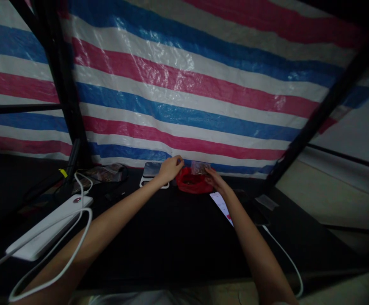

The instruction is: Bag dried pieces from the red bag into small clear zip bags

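A red plastic bag (pixel 191 182) lies open at the far edge of the black table (pixel 172 241). My left hand (pixel 171 168) reaches over the bag's left rim, fingers pinched together; whether it holds anything is too small to tell. My right hand (pixel 214 178) sits at the bag's right side and holds a small clear packet (pixel 199 167) with dark contents just above the bag. Behind my left hand stands a small flat scale (pixel 151 171).
A white power strip (pixel 49 226) with a looping white cable (pixel 83 203) lies at the left. Foil packets (pixel 103 173) sit at the back left. A lit phone (pixel 221 204) lies under my right forearm. A striped tarp (pixel 184 93) and black frame poles (pixel 60 76) close the back.
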Demonstrator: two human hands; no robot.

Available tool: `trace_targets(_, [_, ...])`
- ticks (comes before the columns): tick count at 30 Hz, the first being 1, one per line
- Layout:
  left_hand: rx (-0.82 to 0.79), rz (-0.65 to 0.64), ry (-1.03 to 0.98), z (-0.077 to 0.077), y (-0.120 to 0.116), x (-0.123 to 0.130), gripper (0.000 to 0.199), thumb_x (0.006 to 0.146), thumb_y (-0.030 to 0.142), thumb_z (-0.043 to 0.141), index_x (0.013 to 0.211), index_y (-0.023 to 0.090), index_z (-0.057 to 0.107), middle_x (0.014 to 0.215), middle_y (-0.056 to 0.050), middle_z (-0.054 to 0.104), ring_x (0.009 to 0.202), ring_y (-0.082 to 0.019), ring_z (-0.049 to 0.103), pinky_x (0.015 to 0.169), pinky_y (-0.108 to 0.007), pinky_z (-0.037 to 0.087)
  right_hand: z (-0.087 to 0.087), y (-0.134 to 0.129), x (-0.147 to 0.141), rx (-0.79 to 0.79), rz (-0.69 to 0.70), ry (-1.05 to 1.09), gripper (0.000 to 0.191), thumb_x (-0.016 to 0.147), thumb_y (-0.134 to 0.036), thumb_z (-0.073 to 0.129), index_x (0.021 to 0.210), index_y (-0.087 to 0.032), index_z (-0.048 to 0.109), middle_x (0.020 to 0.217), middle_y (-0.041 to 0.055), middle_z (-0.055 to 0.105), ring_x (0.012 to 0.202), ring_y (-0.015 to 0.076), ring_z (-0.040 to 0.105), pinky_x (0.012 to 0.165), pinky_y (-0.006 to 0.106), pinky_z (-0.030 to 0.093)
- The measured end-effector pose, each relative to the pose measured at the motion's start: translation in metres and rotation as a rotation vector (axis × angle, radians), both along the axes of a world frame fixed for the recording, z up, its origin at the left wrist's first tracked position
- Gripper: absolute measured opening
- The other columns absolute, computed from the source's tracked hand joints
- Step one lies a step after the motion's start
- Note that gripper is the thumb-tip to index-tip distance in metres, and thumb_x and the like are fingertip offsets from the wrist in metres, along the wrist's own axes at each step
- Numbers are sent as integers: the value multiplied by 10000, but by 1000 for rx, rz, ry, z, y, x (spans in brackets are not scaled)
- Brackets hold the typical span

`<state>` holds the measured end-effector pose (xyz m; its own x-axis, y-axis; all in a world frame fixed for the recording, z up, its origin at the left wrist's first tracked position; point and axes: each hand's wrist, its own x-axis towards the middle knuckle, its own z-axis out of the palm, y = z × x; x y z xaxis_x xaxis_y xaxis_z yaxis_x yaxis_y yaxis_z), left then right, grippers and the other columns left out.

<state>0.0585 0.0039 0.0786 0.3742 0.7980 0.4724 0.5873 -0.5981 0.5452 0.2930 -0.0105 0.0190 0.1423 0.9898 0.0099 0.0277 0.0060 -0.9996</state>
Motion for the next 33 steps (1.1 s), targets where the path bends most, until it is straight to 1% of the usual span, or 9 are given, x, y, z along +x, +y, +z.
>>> trace_targets(3, [87,40,94,-6,-2,3,225,843,281,392,872,161,581,746,-43,621,694,-163,571,619,-242,371,3,10,9,22,36,-276,357,749,-401,530,1039,-192,514,813,32,634,505,89,528,470,208,402])
trace_targets(5, [153,36,127,-10,-3,6,222,854,272,378,881,161,569,786,-48,613,747,-169,563,667,-254,381,10,16,9,99,73,-544,360,748,-390,539,1030,-167,534,845,54,637,609,124,568,543,235,426])
trace_targets(9, [290,-10,99,-12,-2,15,165,844,228,405,869,163,555,916,-48,574,920,-175,496,794,-270,379,33,20,-4,236,160,-1180,286,718,-337,603,962,-188,606,908,67,645,820,204,586,706,292,419])
trace_targets(11, [316,-66,101,-11,1,21,161,838,234,427,908,165,555,967,-47,554,972,-175,457,847,-281,366,44,18,-13,257,214,-1362,274,731,-331,596,982,-221,614,916,56,652,839,217,590,712,293,415])
trace_targets(14, [362,-166,138,-12,7,29,224,839,261,448,1019,171,546,1077,-52,519,1024,-174,423,890,-293,343,56,14,-26,288,265,-1449,246,769,-318,558,992,-239,625,922,47,662,855,211,599,710,273,417])
trace_targets(16, [392,-179,194,-17,12,32,263,830,290,472,1053,171,546,1118,-62,506,1045,-188,414,890,-310,332,59,11,-30,293,257,-1458,224,791,-299,530,975,-235,640,925,47,667,864,202,601,715,262,418])
trace_targets(22, [356,-141,410,-33,25,30,208,812,282,511,945,155,608,923,-82,606,938,-226,494,818,-350,313,57,11,-24,254,215,-1404,198,779,-274,541,927,-255,671,880,18,679,827,177,605,701,243,424])
trace_targets(27, [363,-96,382,-32,26,26,146,800,208,514,875,165,631,872,-78,627,906,-221,505,812,-353,290,52,5,-18,263,153,-1392,189,781,-296,544,906,-256,680,832,15,680,780,179,604,662,252,420])
trace_targets(33, [395,-41,261,-24,25,20,122,779,246,558,807,181,657,797,-65,631,877,-218,485,842,-375,262,57,-10,-20,404,-27,-1440,193,815,-322,507,887,-253,672,921,25,660,870,200,576,717,284,404])
